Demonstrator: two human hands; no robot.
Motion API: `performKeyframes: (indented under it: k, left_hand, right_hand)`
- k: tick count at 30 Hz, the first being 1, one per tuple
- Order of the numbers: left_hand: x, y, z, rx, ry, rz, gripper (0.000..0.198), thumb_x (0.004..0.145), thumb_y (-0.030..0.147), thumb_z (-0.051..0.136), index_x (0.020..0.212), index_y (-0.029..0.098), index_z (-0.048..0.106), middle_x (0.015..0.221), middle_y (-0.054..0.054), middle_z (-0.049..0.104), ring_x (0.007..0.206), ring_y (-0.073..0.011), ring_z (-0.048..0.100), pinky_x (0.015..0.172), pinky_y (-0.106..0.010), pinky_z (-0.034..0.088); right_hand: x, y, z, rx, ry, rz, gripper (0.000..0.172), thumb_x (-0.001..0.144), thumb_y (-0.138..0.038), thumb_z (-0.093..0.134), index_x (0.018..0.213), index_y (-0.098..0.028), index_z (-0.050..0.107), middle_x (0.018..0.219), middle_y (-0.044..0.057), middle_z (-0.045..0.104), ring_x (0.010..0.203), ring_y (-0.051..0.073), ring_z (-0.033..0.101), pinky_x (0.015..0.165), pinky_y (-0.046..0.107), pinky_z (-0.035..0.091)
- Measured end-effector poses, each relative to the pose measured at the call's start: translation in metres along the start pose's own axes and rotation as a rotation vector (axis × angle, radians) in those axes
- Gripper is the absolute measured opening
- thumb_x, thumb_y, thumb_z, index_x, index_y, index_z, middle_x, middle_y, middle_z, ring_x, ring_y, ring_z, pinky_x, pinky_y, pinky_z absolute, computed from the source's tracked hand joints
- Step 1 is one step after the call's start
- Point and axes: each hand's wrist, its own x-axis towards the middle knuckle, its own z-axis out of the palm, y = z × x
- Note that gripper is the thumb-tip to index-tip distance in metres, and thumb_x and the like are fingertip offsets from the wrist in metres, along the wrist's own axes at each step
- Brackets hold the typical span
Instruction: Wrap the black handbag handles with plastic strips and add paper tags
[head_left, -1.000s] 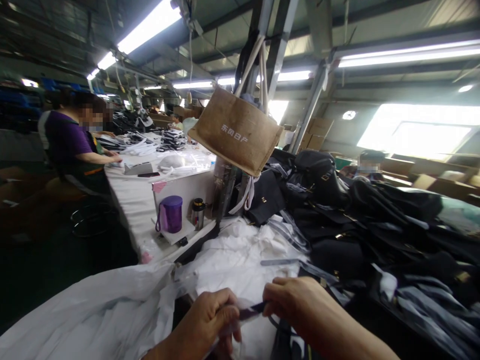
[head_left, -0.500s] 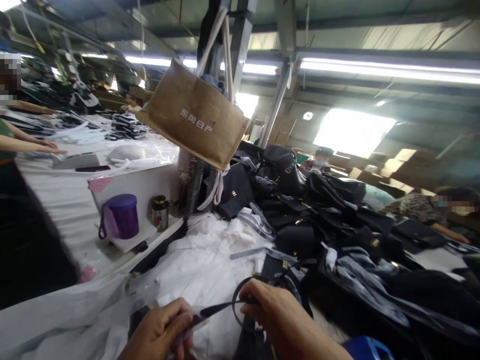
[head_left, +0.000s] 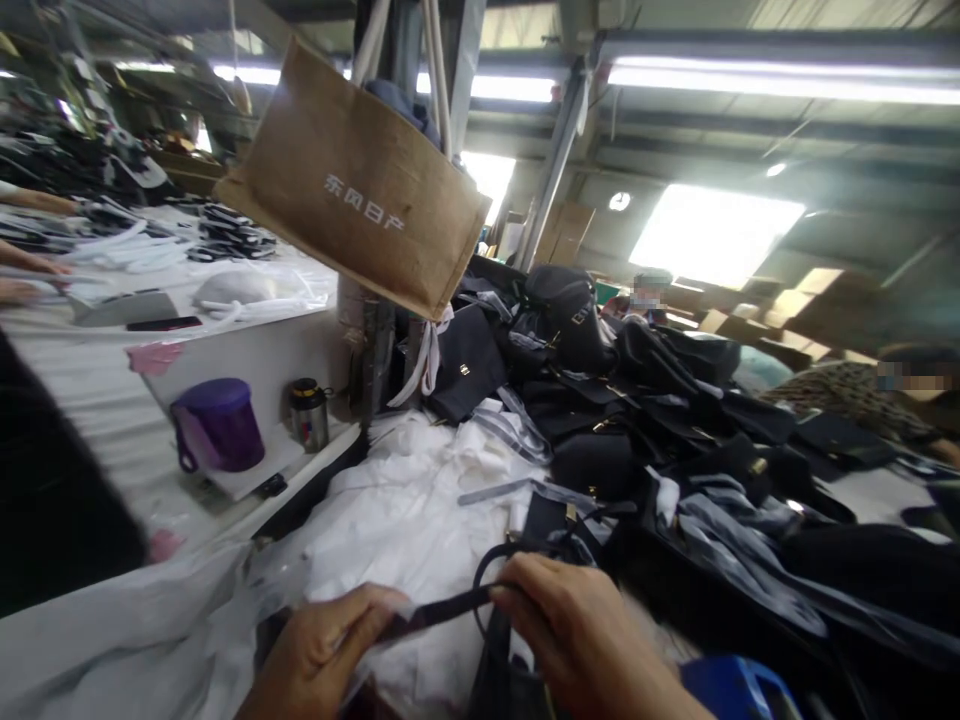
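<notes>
A black strap [head_left: 454,606] runs between my two hands at the bottom middle of the view. My left hand [head_left: 322,640] pinches one end, where a bit of clear plastic shows at the fingertips. My right hand [head_left: 570,620] is closed on the strap farther along, and a dark loop of it curves up behind the fingers. Under and beyond my hands lies a heap of white wrapping sheets [head_left: 420,500]. Just past my right hand is a black bag [head_left: 551,520] with a gold-coloured clasp, partly hidden.
Black bags [head_left: 592,465] are piled ahead and to the right. A brown tote bag [head_left: 360,190] hangs from a post. On a low shelf at left stand a purple container [head_left: 221,425] and a flask [head_left: 309,415]. Something blue [head_left: 739,688] sits lower right. Other people work left and right.
My hands have drawn slightly apart, and more of the strap shows flat between them. The camera view has shifted, so the tote and shelf appear farther left.
</notes>
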Motion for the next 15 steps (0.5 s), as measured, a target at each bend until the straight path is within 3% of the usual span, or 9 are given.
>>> performKeyframes:
  k: [4, 8, 12, 15]
  left_hand:
    - [0.003, 0.007, 0.002, 0.080, -0.047, 0.050, 0.035, 0.098, 0.047, 0.039, 0.102, 0.025, 0.067, 0.089, 0.000, 0.072, 0.085, -0.0185, 0.065, 0.075, -0.021, 0.044]
    - [0.004, 0.008, 0.010, 0.090, -0.038, 0.045, 0.032, 0.097, 0.047, 0.042, 0.095, 0.023, 0.063, 0.084, 0.000, 0.071, 0.079, -0.0169, 0.066, 0.070, -0.021, 0.043]
    - [0.011, 0.020, 0.014, -0.059, -0.083, -0.022, 0.033, 0.096, 0.048, 0.044, 0.091, 0.020, 0.060, 0.080, -0.002, 0.072, 0.075, -0.0175, 0.068, 0.068, -0.024, 0.045]
    - [0.019, 0.045, 0.002, -0.196, -0.111, -0.048, 0.032, 0.097, 0.047, 0.045, 0.089, 0.018, 0.055, 0.081, -0.004, 0.073, 0.070, -0.0177, 0.069, 0.067, -0.026, 0.048]
  right_hand:
    - [0.003, 0.000, -0.005, 0.060, -0.009, -0.009, 0.021, 0.100, -0.029, 0.046, 0.081, -0.024, 0.054, 0.075, -0.003, 0.062, 0.067, 0.014, 0.059, 0.060, 0.025, 0.032]
    - [0.005, -0.006, -0.003, 0.000, -0.025, -0.016, 0.023, 0.099, -0.028, 0.049, 0.077, -0.023, 0.053, 0.072, -0.003, 0.062, 0.064, 0.013, 0.059, 0.059, 0.025, 0.031]
    - [0.011, -0.017, -0.001, -0.129, -0.075, -0.120, 0.018, 0.097, -0.024, 0.052, 0.080, -0.021, 0.055, 0.076, 0.000, 0.067, 0.066, 0.016, 0.062, 0.057, 0.028, 0.030]
    - [0.020, -0.023, -0.012, -0.160, -0.039, -0.165, 0.007, 0.097, -0.025, 0.053, 0.094, -0.021, 0.058, 0.079, 0.001, 0.069, 0.068, 0.018, 0.064, 0.056, 0.028, 0.029]
